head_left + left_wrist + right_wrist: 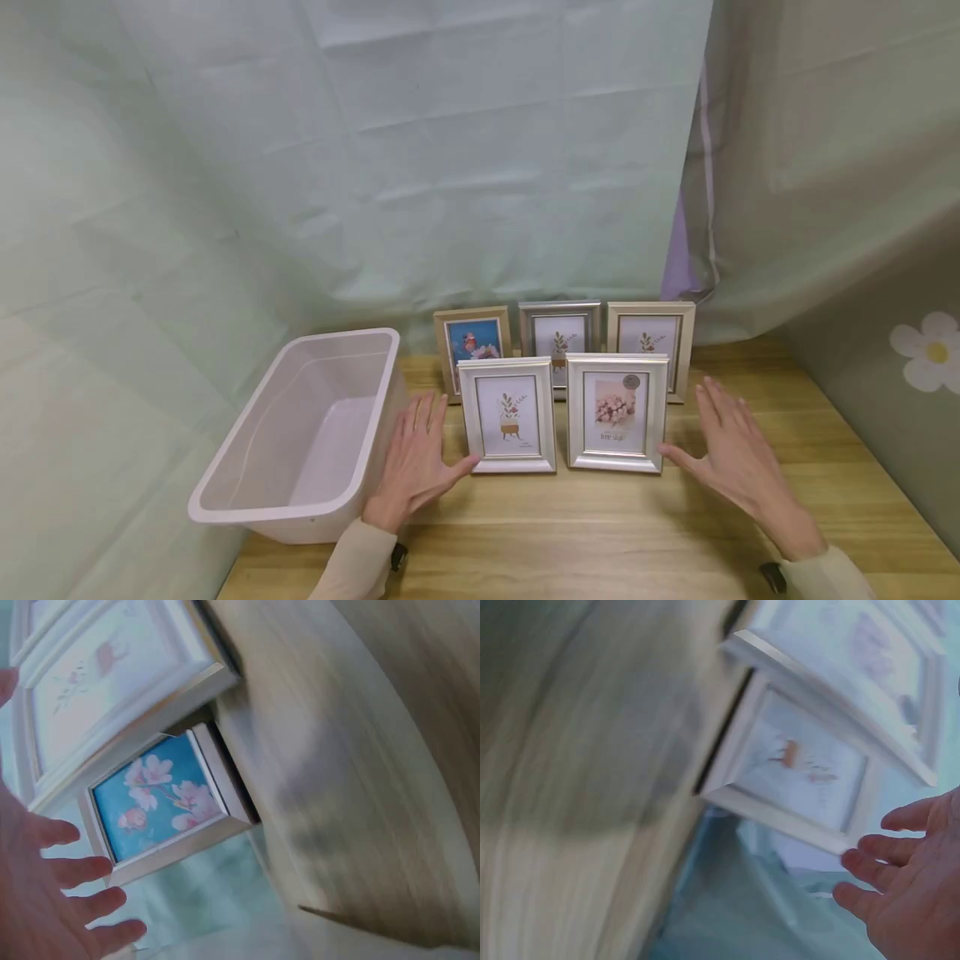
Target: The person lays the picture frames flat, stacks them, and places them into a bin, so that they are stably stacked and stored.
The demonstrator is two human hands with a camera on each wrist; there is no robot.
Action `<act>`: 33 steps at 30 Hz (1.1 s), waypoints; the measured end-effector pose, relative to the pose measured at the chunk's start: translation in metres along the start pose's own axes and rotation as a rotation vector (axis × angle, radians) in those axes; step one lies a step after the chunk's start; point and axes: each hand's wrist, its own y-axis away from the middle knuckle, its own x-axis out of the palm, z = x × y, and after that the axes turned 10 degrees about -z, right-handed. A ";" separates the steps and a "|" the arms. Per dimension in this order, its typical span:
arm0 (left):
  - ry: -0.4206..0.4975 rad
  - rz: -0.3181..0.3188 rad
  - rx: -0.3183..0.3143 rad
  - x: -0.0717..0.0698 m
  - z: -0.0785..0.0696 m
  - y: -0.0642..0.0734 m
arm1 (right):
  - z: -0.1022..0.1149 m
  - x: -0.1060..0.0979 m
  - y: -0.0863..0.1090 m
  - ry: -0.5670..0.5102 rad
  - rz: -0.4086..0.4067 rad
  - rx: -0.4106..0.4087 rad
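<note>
Two silver-white picture frames stand upright in front: one with a potted-plant print [510,417], the other with a pink-flower print [617,412]. My left hand [418,454] is spread beside the plant frame, its thumb tip at the lower left corner; contact is hard to tell. On the other side, my right hand [738,454] has its fingers straight, thumb tip by the flower frame's lower right edge. Behind stand a gold-brown frame with blossoms on blue [161,791], a dark silver frame [558,321] and a champagne frame [795,761], partly hidden by the front pair.
A deep white plastic bin [300,433] stands at the left, close beside my left hand. Pale green cloth [480,167] hangs behind the wooden table [570,533]. To the right is a darker cloth with a white flower [933,352].
</note>
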 end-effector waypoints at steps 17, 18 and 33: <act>0.594 -0.305 -0.173 -0.015 -0.021 0.019 | 0.079 -0.016 -0.016 -0.359 -0.370 -0.031; 0.609 -0.325 -0.169 -0.015 -0.023 0.020 | 0.083 -0.014 -0.018 -0.370 -0.373 -0.057; 0.697 -0.418 -0.198 -0.014 -0.046 0.050 | 0.143 0.014 -0.074 -0.502 -0.119 -0.169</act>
